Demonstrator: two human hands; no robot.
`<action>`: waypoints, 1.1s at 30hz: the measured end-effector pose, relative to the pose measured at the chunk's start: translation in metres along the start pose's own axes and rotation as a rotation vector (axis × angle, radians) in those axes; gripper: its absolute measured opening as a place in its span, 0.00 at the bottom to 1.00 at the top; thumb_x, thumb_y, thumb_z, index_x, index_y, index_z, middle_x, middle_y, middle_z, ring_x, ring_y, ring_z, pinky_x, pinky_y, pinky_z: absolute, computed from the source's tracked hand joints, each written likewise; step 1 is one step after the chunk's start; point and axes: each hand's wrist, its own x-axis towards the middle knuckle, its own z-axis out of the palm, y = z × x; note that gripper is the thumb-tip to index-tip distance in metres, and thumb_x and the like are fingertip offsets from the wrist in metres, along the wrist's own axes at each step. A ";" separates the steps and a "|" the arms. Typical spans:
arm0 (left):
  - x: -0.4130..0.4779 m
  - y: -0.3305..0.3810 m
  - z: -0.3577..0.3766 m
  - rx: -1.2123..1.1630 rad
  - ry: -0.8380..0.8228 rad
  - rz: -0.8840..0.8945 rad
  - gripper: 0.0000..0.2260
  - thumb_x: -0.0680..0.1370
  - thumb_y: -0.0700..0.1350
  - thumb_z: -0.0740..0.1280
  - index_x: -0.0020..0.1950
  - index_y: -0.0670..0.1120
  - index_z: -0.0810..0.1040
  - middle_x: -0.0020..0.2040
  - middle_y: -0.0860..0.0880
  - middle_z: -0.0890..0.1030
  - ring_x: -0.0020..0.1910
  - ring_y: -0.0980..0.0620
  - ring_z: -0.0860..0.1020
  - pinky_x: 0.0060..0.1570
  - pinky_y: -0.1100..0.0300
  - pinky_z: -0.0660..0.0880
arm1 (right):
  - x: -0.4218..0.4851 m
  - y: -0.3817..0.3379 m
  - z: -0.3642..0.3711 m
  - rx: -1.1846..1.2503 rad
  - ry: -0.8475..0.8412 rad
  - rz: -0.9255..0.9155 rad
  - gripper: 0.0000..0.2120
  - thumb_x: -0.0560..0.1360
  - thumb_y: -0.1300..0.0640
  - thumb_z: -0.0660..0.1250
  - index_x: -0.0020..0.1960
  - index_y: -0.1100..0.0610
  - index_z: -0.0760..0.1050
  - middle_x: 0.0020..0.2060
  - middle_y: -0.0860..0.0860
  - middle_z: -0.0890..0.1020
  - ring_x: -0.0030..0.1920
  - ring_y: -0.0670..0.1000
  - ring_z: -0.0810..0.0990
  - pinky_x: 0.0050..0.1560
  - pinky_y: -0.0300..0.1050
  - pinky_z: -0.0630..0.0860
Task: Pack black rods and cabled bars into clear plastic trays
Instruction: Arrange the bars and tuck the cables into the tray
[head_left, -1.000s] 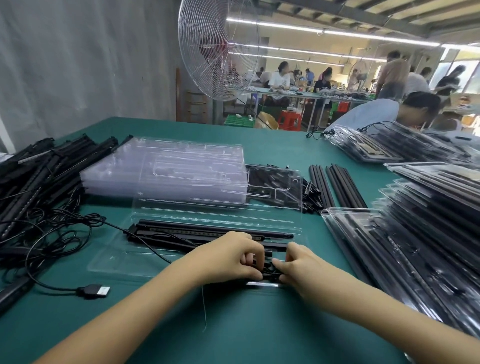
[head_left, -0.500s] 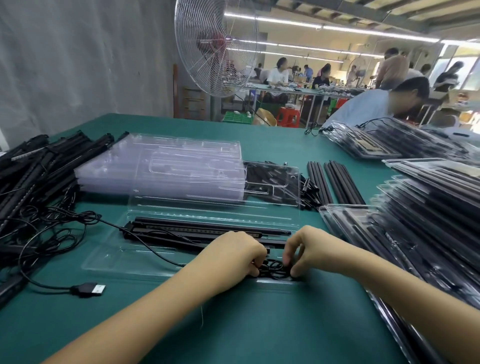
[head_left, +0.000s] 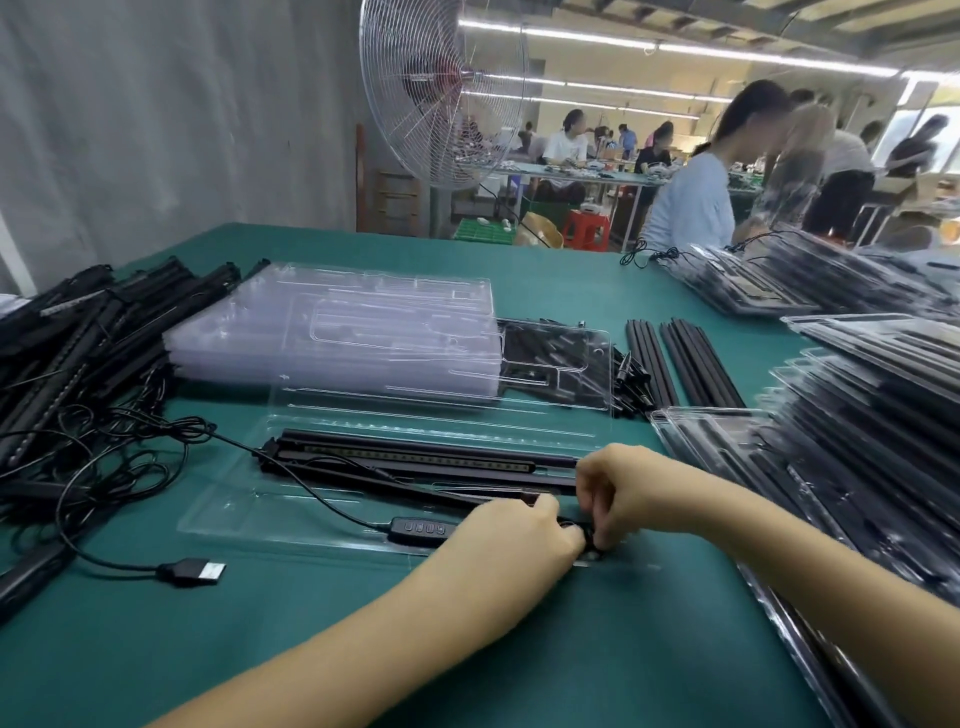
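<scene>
An open clear plastic tray (head_left: 311, 519) lies before me on the green table. In it lie a black cabled bar (head_left: 415, 457) and black rods. The bar's cable runs left past an inline switch (head_left: 423, 529) to a USB plug (head_left: 200, 571). My left hand (head_left: 514, 540) and my right hand (head_left: 618, 493) meet at the tray's near right corner, and both pinch a small bundle of black cable (head_left: 584, 535) there. The fingertips hide most of the bundle.
A stack of empty clear trays (head_left: 337, 332) stands behind the open tray. Loose cabled bars (head_left: 67, 343) pile at the left, black rods (head_left: 675, 358) lie at the back right, and packed trays (head_left: 857, 431) stack along the right. A fan and several people are beyond the table.
My view has shifted slightly. Both hands stay at the tray's near right corner with the cable; the inline switch now shows to the left of my left hand.
</scene>
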 end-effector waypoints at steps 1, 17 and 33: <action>-0.001 0.006 0.000 -0.030 -0.017 -0.043 0.16 0.79 0.39 0.57 0.67 0.43 0.66 0.55 0.41 0.70 0.45 0.39 0.75 0.30 0.53 0.59 | 0.002 0.001 -0.001 0.050 -0.036 0.015 0.14 0.65 0.70 0.73 0.37 0.54 0.72 0.31 0.48 0.80 0.31 0.45 0.76 0.37 0.39 0.75; -0.012 0.050 0.007 -0.096 -0.084 -0.341 0.35 0.77 0.65 0.47 0.75 0.42 0.64 0.66 0.27 0.68 0.62 0.22 0.67 0.62 0.36 0.65 | 0.033 0.032 -0.049 0.897 0.463 0.247 0.25 0.79 0.62 0.61 0.73 0.64 0.57 0.71 0.63 0.64 0.34 0.57 0.81 0.28 0.45 0.80; -0.016 0.047 0.013 -0.094 0.052 -0.361 0.32 0.69 0.65 0.47 0.46 0.49 0.86 0.34 0.46 0.82 0.33 0.49 0.79 0.33 0.54 0.77 | 0.020 0.055 -0.046 0.831 0.159 0.057 0.25 0.70 0.36 0.62 0.35 0.58 0.81 0.45 0.51 0.85 0.40 0.50 0.77 0.39 0.41 0.73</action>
